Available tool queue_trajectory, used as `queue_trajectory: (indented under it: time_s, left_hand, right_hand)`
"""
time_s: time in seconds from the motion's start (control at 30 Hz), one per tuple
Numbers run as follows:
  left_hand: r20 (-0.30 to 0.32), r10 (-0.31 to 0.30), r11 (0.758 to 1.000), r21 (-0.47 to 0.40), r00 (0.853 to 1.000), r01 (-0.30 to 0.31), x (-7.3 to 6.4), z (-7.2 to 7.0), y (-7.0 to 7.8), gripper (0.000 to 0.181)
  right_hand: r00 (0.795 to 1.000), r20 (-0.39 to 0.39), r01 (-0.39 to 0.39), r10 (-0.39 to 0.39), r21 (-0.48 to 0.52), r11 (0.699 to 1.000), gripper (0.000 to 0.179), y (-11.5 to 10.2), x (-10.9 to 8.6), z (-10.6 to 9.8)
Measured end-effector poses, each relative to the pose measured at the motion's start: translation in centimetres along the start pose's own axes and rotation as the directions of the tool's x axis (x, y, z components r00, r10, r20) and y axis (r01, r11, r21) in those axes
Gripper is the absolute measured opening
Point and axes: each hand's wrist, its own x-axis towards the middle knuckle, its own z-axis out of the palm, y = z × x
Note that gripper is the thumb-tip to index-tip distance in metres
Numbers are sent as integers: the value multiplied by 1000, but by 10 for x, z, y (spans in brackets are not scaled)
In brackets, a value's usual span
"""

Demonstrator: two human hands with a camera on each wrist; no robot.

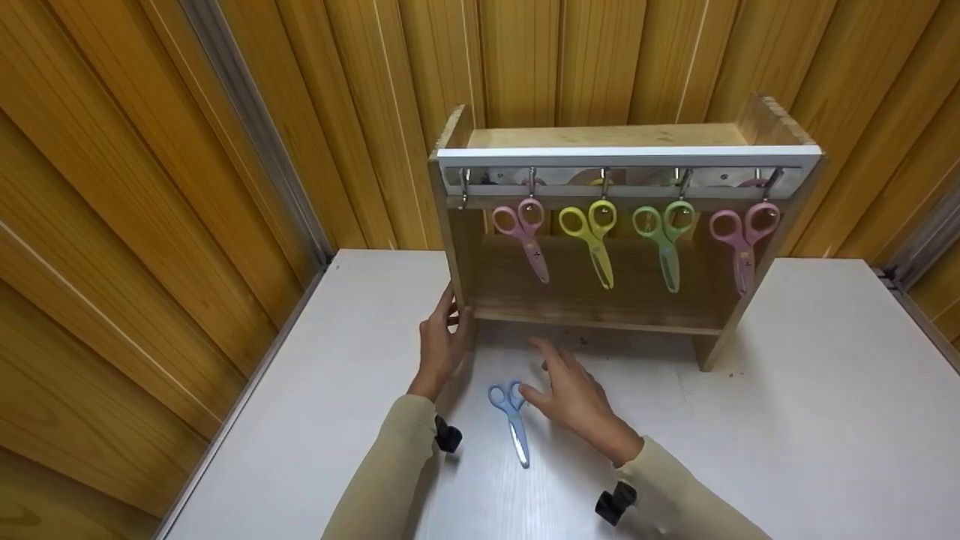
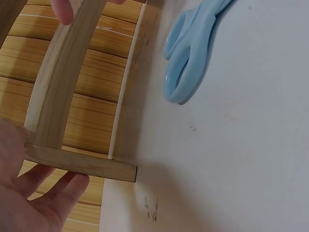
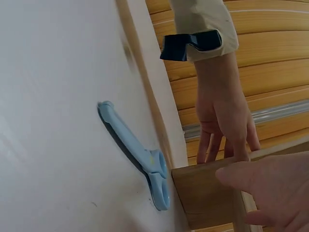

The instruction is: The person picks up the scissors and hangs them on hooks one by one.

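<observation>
My left hand (image 1: 441, 346) grips the lower left side panel of a wooden rack (image 1: 592, 323), its thumb on one face and fingers round the other, as the left wrist view shows. Blue scissors (image 1: 516, 424) lie on the white table in front of the rack, handles toward it and blades toward me. Just right of their handles is my right hand (image 1: 576, 394), fingers spread and holding nothing. On the rack's hooks hang pink scissors (image 1: 533, 255), yellow scissors (image 1: 599, 255), green scissors (image 1: 667, 247) and another pink pair (image 1: 743, 255), all blades down. The leftmost hook (image 1: 464, 187) bears no scissors.
A pale metal strip (image 1: 630, 153) runs along the rack's top front and carries the hooks. The white table (image 1: 817, 420) meets wood-patterned walls (image 1: 360, 112) at the back and sides. Black straps are on both sleeves.
</observation>
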Motion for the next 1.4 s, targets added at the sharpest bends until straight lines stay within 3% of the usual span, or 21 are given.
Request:
queue_trajectory:
  time_s: [0.43, 0.8, 1.07, 1.27, 1.4]
  left_hand:
    - [-8, 10, 1000, 18, 1000, -9, 0, -1, 1, 60]
    - [-4, -15, 999, 38, 1000, 15, 0, -1, 2, 61]
    - [16, -31, 999, 13, 999, 31, 0, -1, 3, 63]
    - [10, -11, 1000, 12, 1000, 11, 0, -2, 2, 62]
    - [5, 0, 1000, 2, 1000, 0, 0, -2, 0, 62]
  right_hand:
    - [995, 86, 62, -47, -187, 980, 83, -5, -25, 20]
    - [981, 59, 193, -183, -298, 935, 84, -4, -38, 30]
    - [979, 72, 204, -191, -314, 927, 67, -3, -40, 27]
    - [981, 55, 193, -185, -312, 930, 28, -1, -40, 23]
    - [986, 44, 165, -159, -295, 941, 23, 1, -40, 20]
